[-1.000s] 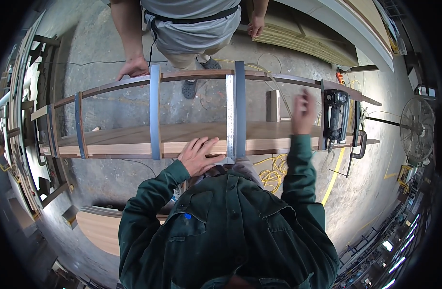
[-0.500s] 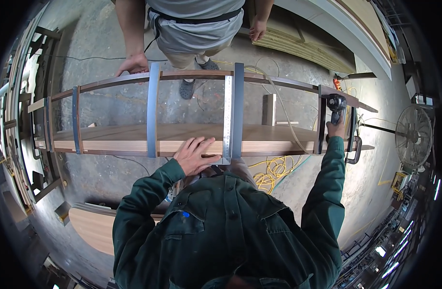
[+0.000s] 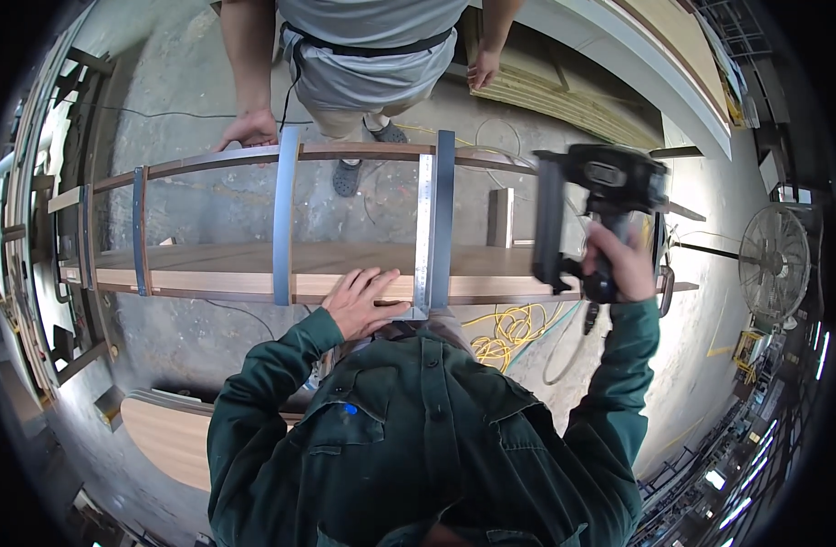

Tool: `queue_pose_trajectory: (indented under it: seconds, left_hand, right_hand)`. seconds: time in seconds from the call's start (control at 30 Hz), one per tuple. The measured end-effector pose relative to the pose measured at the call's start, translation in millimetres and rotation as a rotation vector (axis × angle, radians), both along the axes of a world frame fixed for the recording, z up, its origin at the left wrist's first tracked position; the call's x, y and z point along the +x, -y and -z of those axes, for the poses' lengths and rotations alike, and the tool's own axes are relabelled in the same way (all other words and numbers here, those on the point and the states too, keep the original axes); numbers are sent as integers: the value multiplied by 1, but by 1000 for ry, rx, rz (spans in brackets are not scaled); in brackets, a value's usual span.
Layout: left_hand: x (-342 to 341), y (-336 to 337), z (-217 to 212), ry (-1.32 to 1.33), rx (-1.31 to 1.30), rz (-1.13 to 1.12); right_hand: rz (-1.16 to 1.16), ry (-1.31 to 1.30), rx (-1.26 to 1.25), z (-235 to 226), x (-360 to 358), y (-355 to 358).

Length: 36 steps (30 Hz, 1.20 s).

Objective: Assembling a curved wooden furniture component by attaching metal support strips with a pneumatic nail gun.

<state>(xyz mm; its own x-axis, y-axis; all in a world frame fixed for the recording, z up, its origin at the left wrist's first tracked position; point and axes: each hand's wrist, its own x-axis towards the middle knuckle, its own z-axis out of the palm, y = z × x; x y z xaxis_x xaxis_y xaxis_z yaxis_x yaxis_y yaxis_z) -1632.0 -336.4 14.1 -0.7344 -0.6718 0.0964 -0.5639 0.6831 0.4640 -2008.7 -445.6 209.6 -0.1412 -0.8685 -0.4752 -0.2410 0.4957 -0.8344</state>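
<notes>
My right hand grips a black nail gun by its handle, raised above the right part of a long wooden frame. My left hand lies with fingers spread on the near wooden board, and its thumb touches the foot of a metal carpenter's square. The square's ruled blade runs across the frame beside a blue-grey crosspiece. Another blue-grey crosspiece stands left of my left hand. The nail gun hides part of the frame's right end.
Across the frame a person stands with one hand at the far rail. A yellow hose lies coiled on the floor near me. Stacked boards are at the far right, a fan at the right, and rounded panels at the lower left.
My right hand has lifted the nail gun from the frame's right end and brought it left and nearer, turning it. My left hand stays by the square.
</notes>
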Motion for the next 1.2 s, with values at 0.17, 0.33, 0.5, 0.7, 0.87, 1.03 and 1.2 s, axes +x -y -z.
queue_pose_trajectory:
  seconds: [0.17, 0.33, 0.5, 0.7, 0.87, 1.03, 1.2]
  left_hand:
    - [0, -1, 0, 16, -24, -5]
    - [-1, -1, -1, 9, -28, -7]
    - [1, -2, 1, 10, -28, -9]
    - [2, -1, 1, 5, -28, -6]
    - [1, -1, 0, 0, -25, -9]
    - [1, -1, 0, -5, -25, -8]
    - [1, -2, -2, -1, -26, 3]
  right_hand:
    - [-142, 139, 69, 42, 50, 27]
    - [-177, 156, 106, 63, 60, 40]
    - [-207, 176, 143, 71, 68, 46]
    - [-203, 191, 152, 74, 71, 47]
    - [-199, 172, 132, 71, 73, 45]
    - [-208, 173, 118, 68, 74, 42]
    - [-201, 174, 118, 66, 75, 43]
